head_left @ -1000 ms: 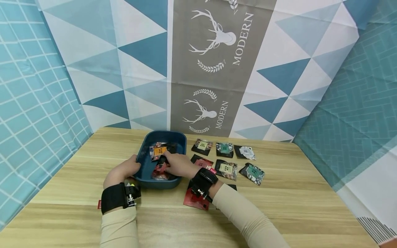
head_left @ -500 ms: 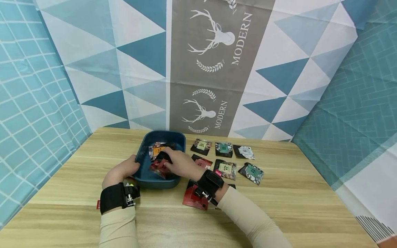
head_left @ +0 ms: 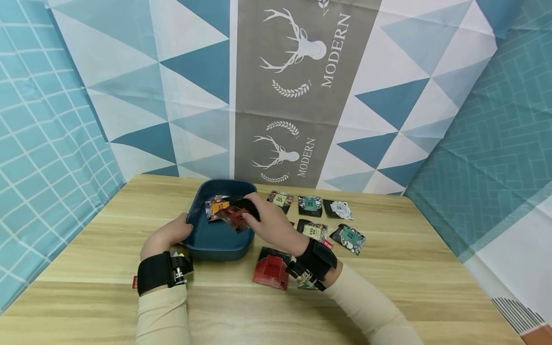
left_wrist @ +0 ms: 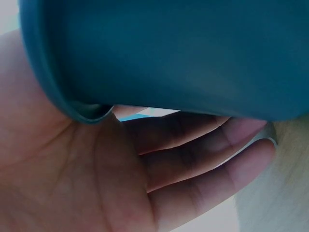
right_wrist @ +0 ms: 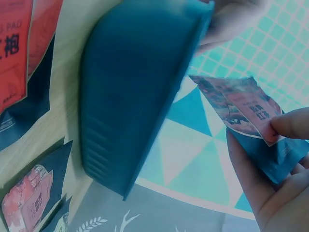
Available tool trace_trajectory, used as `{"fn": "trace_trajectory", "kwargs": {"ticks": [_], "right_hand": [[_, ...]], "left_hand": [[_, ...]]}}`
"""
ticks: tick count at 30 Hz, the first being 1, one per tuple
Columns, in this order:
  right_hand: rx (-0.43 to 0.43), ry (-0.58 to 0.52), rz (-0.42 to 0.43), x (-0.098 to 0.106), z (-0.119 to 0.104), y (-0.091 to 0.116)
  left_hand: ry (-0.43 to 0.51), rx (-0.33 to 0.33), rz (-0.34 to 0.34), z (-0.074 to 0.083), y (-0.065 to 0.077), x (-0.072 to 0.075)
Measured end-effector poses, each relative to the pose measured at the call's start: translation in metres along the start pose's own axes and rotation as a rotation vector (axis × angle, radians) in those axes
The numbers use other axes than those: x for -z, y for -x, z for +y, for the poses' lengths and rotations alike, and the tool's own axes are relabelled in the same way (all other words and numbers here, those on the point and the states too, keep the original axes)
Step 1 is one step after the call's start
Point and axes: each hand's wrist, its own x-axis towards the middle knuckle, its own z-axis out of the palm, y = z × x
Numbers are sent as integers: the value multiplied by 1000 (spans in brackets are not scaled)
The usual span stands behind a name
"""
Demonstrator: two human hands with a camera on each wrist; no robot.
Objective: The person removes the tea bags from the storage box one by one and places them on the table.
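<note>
A dark blue plastic bin stands on the table in the head view. My left hand holds its left side, the thumb at the rim; in the left wrist view the fingers lie along the outer wall. Over the bin, my right hand pinches a black-and-red sachet between thumb and fingers. The right wrist view shows this sachet tilted and above the bin's rim. Inside the bin lies a packet with an orange label, partly covered by the held sachet.
Several packets lie right of the bin, among them a green-labelled one, a white-labelled one and a red one. A green packet is half hidden under the right wrist. Patterned cloth hangs behind the table.
My right hand has lifted the black-and-red sachet up from low in the bin, moving slightly right. My left hand keeps its place at the bin's side.
</note>
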Motion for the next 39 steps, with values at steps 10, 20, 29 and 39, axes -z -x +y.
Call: {"fn": "trace_trajectory", "kwargs": {"ticks": [10,20,29,39], "right_hand": [[-8,-80,-16,12,3,22],[-1,-21,-8,19,11,46],[-42,61,50,31,32,63],[-194,54,151,54,78,79]], "left_hand": [[33,-7,-4,0,1,1],[6,3,3,2,3,0],[9,8,2,3,4,-1],[28,14,6,2,3,0]]}}
